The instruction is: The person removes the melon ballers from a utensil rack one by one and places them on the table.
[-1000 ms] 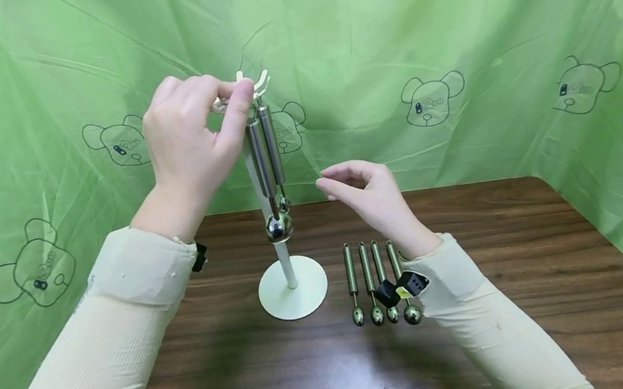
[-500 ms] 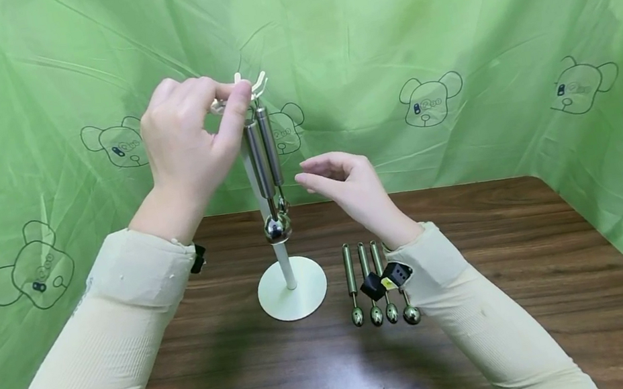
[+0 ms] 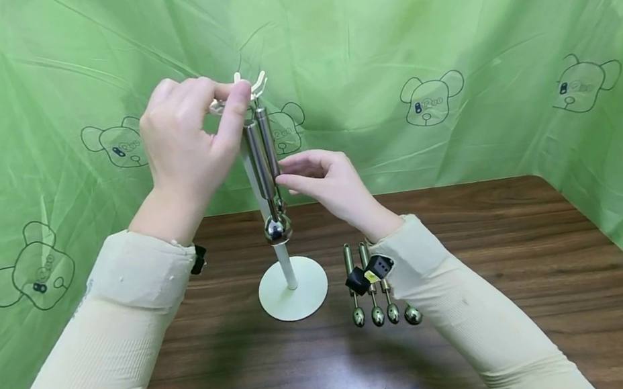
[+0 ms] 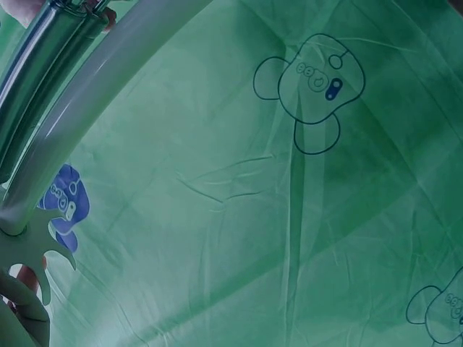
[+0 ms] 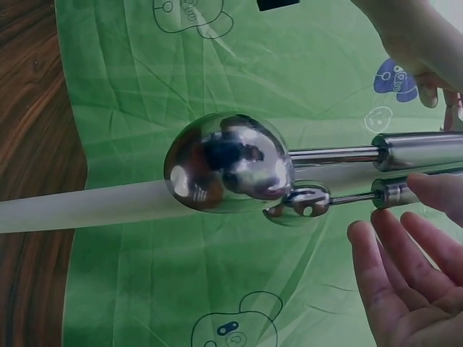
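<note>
My left hand (image 3: 184, 126) pinches the hooked top of a white stand (image 3: 276, 298) between thumb and fingers. Two steel melon ballers hang from its hooks. The front one (image 3: 261, 162) has a large round scoop (image 5: 228, 163). Behind it hangs a second melon baller (image 3: 267, 140) with a much smaller scoop (image 5: 309, 200). My right hand (image 3: 334, 184) is at the lower handle of that smaller one. In the right wrist view its thumb overlaps the handle, while the loosely spread fingers (image 5: 372, 271) lie just under it. The left wrist view shows the hooks (image 4: 36, 246) beside my left fingers.
Several more melon ballers (image 3: 377, 315) lie in a row on the brown wooden table (image 3: 513, 271), right of the stand's base, partly hidden by my right wrist and its camera (image 3: 369, 274). A green curtain (image 3: 349, 45) with bear drawings surrounds the table.
My right hand has moved left and slightly up, from beside the stand to the handle of the smaller hanging melon baller. The left hand keeps its hold on the stand's top.
</note>
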Demonstrator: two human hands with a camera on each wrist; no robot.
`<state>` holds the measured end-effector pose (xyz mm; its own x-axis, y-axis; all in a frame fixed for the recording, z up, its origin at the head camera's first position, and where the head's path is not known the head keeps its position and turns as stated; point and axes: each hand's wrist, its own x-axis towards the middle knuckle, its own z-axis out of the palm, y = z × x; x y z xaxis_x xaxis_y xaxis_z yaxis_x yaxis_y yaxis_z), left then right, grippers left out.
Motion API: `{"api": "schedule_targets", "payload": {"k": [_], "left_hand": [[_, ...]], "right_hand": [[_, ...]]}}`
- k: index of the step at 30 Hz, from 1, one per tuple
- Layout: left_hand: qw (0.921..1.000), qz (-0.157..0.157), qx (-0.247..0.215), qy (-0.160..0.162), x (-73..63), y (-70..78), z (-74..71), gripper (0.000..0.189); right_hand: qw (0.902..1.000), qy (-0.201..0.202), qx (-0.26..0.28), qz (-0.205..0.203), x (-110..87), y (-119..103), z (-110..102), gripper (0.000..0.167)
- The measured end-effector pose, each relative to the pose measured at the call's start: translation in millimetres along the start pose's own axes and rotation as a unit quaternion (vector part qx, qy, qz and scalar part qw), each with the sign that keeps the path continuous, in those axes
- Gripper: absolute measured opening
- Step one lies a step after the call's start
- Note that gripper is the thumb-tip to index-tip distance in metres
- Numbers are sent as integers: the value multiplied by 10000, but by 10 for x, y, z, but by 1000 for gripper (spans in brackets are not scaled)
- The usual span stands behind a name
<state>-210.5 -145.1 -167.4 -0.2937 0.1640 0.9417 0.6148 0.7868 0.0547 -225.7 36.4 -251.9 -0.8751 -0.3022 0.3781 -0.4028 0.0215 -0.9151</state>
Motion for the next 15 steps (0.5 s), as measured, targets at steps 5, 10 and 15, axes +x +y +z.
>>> {"api": "schedule_targets", "payload": {"k": [5,10,15], "left_hand": [[10000,4,2,-10,1,5,-2,42],[10000,16,3,-17,3,8,-3,42],[10000,40,35,-76,6,7,-2,42]], "right_hand": [[9998,-131,114,24,51,-1,27,28],[9989,-420,191,28,95,-20,35,30],[9973,-725,25,94,114,-39,26,29]]}}
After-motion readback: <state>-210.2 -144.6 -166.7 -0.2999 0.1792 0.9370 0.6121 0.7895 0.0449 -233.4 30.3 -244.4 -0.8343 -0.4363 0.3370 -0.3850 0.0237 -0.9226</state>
